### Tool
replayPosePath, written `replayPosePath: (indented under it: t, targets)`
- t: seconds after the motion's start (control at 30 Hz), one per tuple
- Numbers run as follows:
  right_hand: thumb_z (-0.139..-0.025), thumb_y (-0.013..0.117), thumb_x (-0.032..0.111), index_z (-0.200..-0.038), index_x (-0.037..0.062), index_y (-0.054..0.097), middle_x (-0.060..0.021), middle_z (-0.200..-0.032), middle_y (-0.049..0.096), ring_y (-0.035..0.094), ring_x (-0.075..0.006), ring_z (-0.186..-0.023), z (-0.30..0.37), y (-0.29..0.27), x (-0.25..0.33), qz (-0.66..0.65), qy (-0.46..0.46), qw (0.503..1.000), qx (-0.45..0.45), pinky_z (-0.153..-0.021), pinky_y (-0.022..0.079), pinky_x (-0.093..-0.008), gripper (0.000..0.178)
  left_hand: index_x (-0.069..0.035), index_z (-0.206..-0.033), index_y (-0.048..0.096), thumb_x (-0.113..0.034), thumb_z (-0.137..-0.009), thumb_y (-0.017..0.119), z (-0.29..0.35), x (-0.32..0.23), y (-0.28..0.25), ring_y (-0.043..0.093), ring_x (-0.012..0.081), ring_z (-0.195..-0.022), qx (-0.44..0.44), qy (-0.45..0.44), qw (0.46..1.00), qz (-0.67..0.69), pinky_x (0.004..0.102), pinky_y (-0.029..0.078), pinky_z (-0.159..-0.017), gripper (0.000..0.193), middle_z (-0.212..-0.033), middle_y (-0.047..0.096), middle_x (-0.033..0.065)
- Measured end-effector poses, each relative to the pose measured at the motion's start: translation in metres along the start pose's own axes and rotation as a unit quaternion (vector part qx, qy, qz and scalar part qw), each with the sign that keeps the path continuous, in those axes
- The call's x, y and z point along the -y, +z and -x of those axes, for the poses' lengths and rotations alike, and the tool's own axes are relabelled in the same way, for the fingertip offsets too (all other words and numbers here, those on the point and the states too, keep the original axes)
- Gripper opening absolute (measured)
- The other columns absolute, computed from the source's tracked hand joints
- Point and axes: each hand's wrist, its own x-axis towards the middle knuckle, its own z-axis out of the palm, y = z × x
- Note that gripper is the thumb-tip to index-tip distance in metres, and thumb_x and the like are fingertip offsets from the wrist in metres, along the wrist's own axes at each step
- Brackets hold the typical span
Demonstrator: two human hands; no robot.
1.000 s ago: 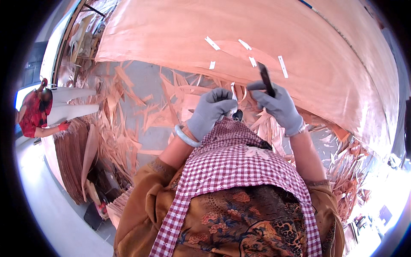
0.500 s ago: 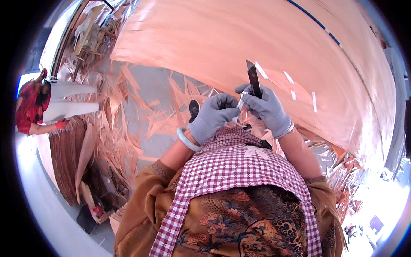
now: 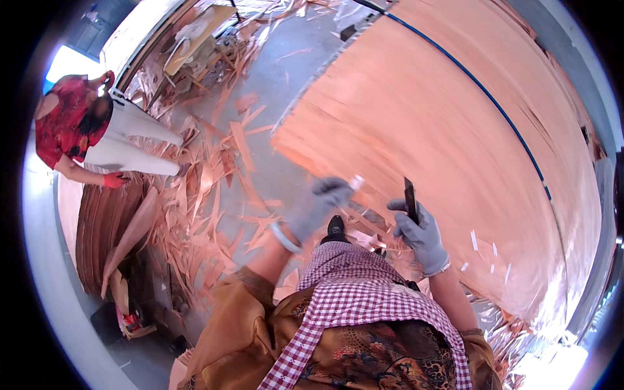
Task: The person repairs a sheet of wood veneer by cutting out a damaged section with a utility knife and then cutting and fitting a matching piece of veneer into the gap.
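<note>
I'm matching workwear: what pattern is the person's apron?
The apron is maroon-and-white checked, head view.

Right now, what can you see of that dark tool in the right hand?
The dark tool is narrow, flat and straight, like a blade, perhaps metal, with a tip that looks slanted. The gloved right hand grips its lower end, hiding any handle. It points away from the person, leaning slightly left in the picture, with the orange sheet behind it; any contact between them is unclear.

Wide fisheye view downward from head height
</note>
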Motion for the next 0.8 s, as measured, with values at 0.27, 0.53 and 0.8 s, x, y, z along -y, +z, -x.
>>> replayPosePath:
  t: [0.27, 0.53, 0.8]
  targets:
    - [-0.089, 0.056, 0.016, -0.105, -0.0019, 0.058, -0.0006, -0.082, 0.058, 0.053, -0.0054, -0.064, -0.001, -0.009, 0.006, 0.036, 0.081, 0.996, -0.003, -0.058, 0.043, -0.0206, 0.024, 0.0, -0.101, 0.061, -0.019, -0.083, 0.066, -0.098, -0.125, -0.207, 0.054, 0.0142, -0.091, -0.031, 0.126, 0.871, -0.475, 0.0264, 0.044, -0.079, 0.027, -0.103, 0.057, 0.005]
    - [-0.09, 0.055, 0.016, -0.104, -0.0018, 0.059, 0.0, -0.074, 0.056, 0.051, -0.0056, -0.063, 0.005, -0.009, 0.009, 0.057, 0.126, 0.99, -0.034, -0.056, 0.04, -0.0195, 0.023, -0.005, -0.104, 0.062, -0.026, -0.085, 0.063, -0.208, -0.133, -0.178, 0.053, 0.0179, -0.094, 0.098, -0.029, 0.849, -0.519, 0.0288, 0.044, -0.081, 0.029, -0.102, 0.057, 0.007]
    - [-0.089, 0.054, 0.017, -0.109, 0.0002, 0.056, -0.0009, -0.072, 0.059, 0.05, -0.005, -0.058, -0.001, -0.006, -0.001, 0.051, 0.108, 0.991, -0.053, -0.052, 0.037, -0.0188, 0.026, -0.011, -0.116, 0.058, -0.036, -0.084, 0.06, -0.245, -0.11, -0.184, 0.053, 0.0273, -0.103, 0.12, -0.053, 0.815, -0.564, 0.0327, 0.043, -0.091, 0.041, -0.121, 0.052, 0.013]
